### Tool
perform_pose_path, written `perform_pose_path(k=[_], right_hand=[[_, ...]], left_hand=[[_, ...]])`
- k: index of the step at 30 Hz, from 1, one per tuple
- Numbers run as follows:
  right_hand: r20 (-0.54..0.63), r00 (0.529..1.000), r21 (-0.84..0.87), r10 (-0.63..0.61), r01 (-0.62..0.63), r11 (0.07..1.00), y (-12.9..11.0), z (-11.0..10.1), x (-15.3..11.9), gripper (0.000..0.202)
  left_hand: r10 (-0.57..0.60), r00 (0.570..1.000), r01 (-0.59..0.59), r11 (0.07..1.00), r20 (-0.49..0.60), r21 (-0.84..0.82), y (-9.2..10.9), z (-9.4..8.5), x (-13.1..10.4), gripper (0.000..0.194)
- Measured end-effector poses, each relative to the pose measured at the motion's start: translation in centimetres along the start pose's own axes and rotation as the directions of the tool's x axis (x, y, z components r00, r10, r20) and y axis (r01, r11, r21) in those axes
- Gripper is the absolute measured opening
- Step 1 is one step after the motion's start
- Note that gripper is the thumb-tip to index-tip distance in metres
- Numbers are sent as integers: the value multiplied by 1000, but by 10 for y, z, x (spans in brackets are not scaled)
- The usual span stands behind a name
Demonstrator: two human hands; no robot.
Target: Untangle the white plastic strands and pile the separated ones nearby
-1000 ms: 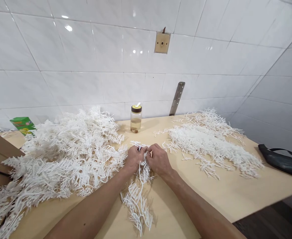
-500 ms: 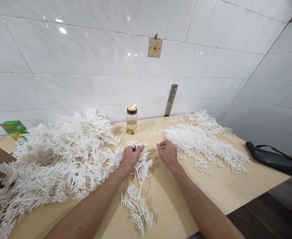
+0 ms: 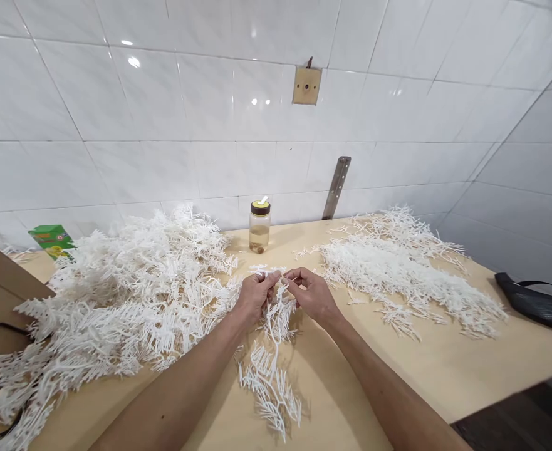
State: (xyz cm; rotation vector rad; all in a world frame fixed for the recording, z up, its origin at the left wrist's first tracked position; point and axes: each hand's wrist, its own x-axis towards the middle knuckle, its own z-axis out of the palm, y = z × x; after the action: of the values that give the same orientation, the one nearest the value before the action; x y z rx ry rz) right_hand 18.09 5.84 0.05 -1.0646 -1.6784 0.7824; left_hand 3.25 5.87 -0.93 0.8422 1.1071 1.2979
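My left hand [image 3: 255, 294] is closed on one end of a white branching strand [image 3: 278, 319] near the middle of the table. Close beside it, my right hand [image 3: 312, 294] pinches at the top of the same strand, its fingertips nearly touching the left ones. The strand hangs down toward me and its lower part lies on the table. A large heap of white branching pieces [image 3: 148, 300] spreads to the left of my hands. To the right lies a smaller, flatter pile of similar pieces [image 3: 398, 266].
A jar with a dark rim and yellow lid [image 3: 259, 235] stands behind my hands. A green box [image 3: 52, 239] is at the back left, a brown box [image 3: 3, 288] at the left edge. A metal strip [image 3: 336, 188] leans on the wall; a black bag [image 3: 536, 300] lies right.
My right hand has moved left to meet the left hand and now pinches at the strand. The view has shifted slightly, so things appear a little further right.
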Motion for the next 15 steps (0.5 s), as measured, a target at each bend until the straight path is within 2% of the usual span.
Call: perform_pose_path(k=[4, 9, 12, 15], right_hand=[[50, 998, 12, 28, -28, 1000, 3, 1, 1, 20], [7, 1000, -50, 16, -15, 999, 10, 3, 3, 22], [-24, 998, -122, -59, 56, 991, 9, 4, 2, 14], [-11, 977, -182, -213, 207, 961, 5, 7, -1, 16]], left_hand=[[10, 1000, -10, 1000, -8, 14, 0, 1, -1, 50], [17, 1000, -17, 998, -13, 52, 0, 2, -3, 48], [43, 999, -43, 997, -4, 71, -1, 1, -3, 48], [60, 998, -60, 994, -3, 90, -1, 2, -3, 48]])
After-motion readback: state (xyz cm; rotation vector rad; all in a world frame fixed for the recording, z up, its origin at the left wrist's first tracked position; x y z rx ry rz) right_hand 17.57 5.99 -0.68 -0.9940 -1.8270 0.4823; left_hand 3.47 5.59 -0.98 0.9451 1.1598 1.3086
